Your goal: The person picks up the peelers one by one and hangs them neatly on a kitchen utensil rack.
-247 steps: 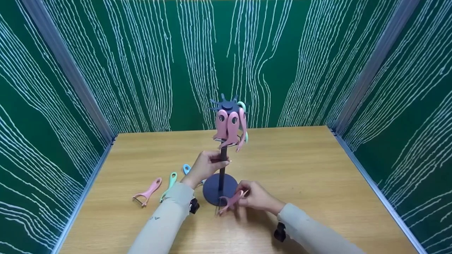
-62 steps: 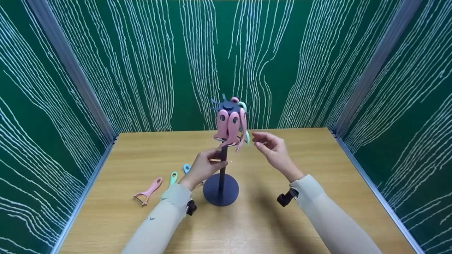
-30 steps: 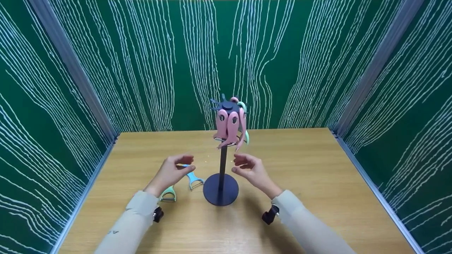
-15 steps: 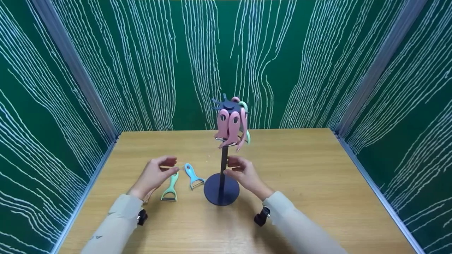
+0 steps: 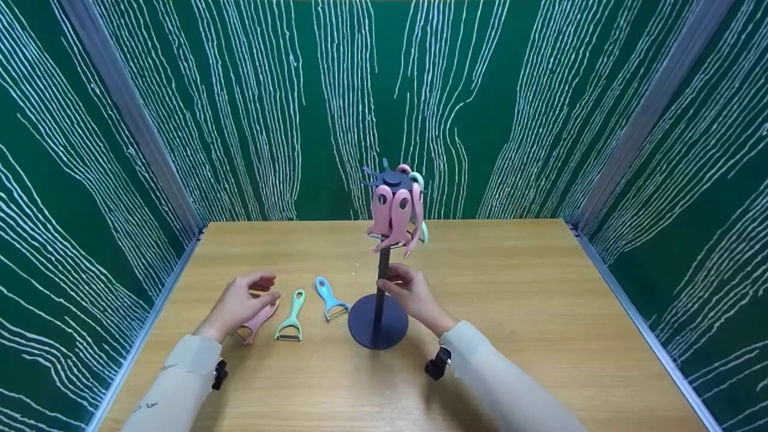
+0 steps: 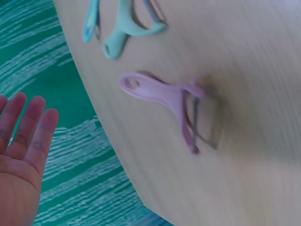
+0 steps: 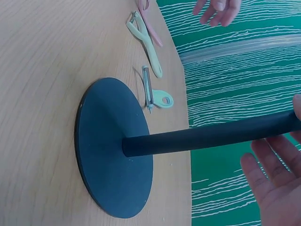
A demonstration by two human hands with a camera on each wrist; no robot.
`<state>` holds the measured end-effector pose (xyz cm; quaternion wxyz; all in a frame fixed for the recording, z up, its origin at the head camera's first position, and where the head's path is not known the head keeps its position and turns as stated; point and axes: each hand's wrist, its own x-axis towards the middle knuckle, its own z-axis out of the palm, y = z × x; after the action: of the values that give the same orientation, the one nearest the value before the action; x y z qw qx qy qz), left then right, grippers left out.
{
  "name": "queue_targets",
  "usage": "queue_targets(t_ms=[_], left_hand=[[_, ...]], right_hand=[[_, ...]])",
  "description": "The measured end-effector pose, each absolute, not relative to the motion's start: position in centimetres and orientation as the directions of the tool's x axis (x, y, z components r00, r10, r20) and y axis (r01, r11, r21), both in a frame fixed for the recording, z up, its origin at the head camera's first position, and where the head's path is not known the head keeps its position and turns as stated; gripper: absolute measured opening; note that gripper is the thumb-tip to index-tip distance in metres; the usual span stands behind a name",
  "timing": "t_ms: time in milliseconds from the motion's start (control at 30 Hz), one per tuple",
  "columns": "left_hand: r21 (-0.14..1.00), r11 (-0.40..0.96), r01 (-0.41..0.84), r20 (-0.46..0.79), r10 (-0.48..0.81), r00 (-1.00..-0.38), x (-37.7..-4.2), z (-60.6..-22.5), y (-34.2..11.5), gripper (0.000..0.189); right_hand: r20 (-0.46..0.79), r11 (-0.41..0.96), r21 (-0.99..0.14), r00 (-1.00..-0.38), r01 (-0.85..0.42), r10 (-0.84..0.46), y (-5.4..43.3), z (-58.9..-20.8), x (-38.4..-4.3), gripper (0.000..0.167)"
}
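Observation:
My left hand (image 5: pixel 237 306) hovers above a pink peeler (image 5: pixel 261 321) lying on the table, its fingers relaxed and holding nothing. In the left wrist view that same pink peeler (image 6: pixel 160 94) shows whole, apart from the fingers. With thumb and fingers my right hand (image 5: pixel 416 295) grips the post of a dark stand (image 5: pixel 381 270) that stands upright on a round base (image 7: pixel 110 155). Several pink peelers (image 5: pixel 401 216) and a green peeler (image 5: pixel 425 233) hang from hooks round the top of the stand. Bare hooks (image 5: pixel 372 173) show on its left side.
A green peeler (image 5: pixel 294 315) lies right of the pink one on the wooden table (image 5: pixel 516 300). Beyond it a blue peeler (image 5: pixel 326 296) reaches close to the stand's base. Green walls with white wavy lines (image 5: pixel 336 108) enclose the table's back and sides.
A pink peeler once in my right hand is gone from it, and another pink handle shows at the stand's back. My left hand let go of the post and moved left; my right hand took the post.

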<state>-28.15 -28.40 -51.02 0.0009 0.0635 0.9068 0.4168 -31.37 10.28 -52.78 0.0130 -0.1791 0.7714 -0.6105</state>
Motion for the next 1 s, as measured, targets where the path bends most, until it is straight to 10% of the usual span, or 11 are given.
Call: queue_targets(t_ms=[1000], left_hand=[[0.674,0.732,-0.093,-0.139,0.002,-0.990,-27.9,-56.2,-32.8,0.059]], right_hand=[[0.194,0.231,-0.934,-0.930,-0.272,-0.312,10.2,-52.7,-31.6,0.024]])
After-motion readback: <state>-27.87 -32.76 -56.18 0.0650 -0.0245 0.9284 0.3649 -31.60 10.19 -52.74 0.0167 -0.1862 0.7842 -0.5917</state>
